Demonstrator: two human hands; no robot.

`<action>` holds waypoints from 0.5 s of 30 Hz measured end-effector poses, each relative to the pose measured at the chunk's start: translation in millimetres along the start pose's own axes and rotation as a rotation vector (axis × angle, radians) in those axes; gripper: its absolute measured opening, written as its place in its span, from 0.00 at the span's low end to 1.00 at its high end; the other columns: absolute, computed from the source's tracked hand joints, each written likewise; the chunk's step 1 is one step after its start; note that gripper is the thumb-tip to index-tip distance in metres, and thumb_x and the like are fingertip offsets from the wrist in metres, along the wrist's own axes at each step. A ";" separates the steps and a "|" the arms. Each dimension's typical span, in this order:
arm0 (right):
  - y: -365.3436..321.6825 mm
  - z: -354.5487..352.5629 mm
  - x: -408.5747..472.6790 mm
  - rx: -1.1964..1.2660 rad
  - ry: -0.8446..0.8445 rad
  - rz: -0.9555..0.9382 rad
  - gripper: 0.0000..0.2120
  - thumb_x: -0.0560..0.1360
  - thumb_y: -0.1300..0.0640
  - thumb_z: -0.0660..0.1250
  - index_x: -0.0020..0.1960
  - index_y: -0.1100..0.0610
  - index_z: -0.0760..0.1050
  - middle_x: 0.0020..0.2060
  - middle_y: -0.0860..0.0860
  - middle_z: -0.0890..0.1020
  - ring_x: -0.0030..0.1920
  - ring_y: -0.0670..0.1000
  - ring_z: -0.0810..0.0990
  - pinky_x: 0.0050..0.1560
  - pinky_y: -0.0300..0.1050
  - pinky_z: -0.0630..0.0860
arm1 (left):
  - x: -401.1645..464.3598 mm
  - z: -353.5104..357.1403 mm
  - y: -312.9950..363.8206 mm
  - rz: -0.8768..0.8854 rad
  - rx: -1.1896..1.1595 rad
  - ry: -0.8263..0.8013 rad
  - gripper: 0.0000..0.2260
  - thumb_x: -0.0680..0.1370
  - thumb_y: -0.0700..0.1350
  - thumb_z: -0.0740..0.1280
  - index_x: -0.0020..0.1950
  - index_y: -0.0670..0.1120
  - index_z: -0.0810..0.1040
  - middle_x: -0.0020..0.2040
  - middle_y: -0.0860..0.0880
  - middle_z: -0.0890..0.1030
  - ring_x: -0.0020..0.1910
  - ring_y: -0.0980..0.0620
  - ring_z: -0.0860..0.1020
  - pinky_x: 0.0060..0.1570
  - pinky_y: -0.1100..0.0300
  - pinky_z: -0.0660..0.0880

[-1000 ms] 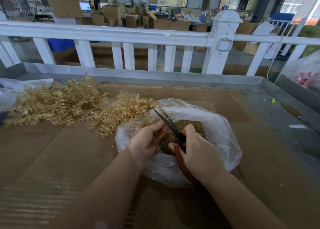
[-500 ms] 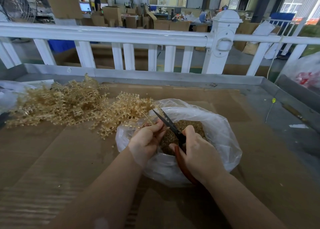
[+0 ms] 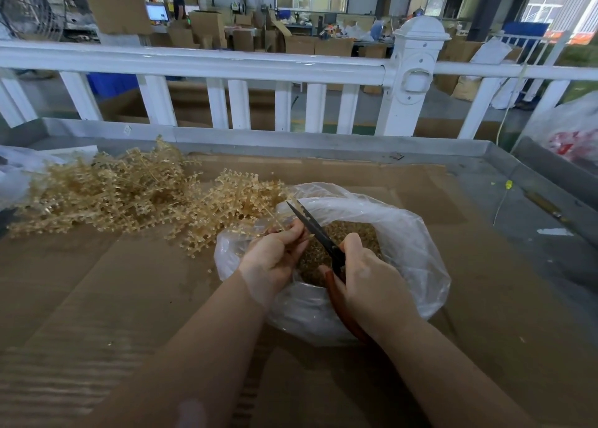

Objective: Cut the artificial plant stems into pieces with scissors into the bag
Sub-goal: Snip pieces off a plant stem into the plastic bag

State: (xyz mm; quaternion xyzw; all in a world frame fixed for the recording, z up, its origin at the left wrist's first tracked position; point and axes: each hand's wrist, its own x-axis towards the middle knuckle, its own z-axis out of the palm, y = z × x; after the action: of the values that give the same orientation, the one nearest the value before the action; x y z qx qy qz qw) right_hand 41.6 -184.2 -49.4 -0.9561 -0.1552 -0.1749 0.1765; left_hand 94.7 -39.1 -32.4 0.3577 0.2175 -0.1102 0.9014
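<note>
While we work over the bag (image 3: 404, 243), both hands grip.
Our right hand (image 3: 372, 275) holds the scissors (image 3: 318, 232), blades nearly together, w/ red handle; left hand (image 3: 275, 256) pinches a stem at the bag's mouth, cut bits inside. Pile of plant stems (image 3: 129, 194) lies left on the cardboard surface (image 3: 97, 298); white railing (image 3: 226, 62) beyond.

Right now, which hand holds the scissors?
The right hand grips the scissors by their red handles; the left hand pinches a plant stem instead.
</note>
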 end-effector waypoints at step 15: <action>4.4 -13.4 -7.5 0.051 0.008 -0.009 0.15 0.76 0.45 0.63 0.58 0.52 0.69 0.43 0.47 0.78 0.42 0.47 0.77 0.42 0.41 0.75 | 2.1 -6.5 -6.8 0.066 -0.017 0.015 0.02 0.74 0.30 0.67 0.45 0.34 0.77 0.40 0.41 0.82 0.33 0.50 0.83 0.31 0.62 0.79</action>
State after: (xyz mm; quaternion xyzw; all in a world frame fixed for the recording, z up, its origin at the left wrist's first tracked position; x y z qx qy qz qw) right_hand 32.7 -195.1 -41.8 -0.9499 -0.1633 -0.1755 0.2007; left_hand 92.1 -39.6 -41.7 0.3577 0.2134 -0.0759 0.9059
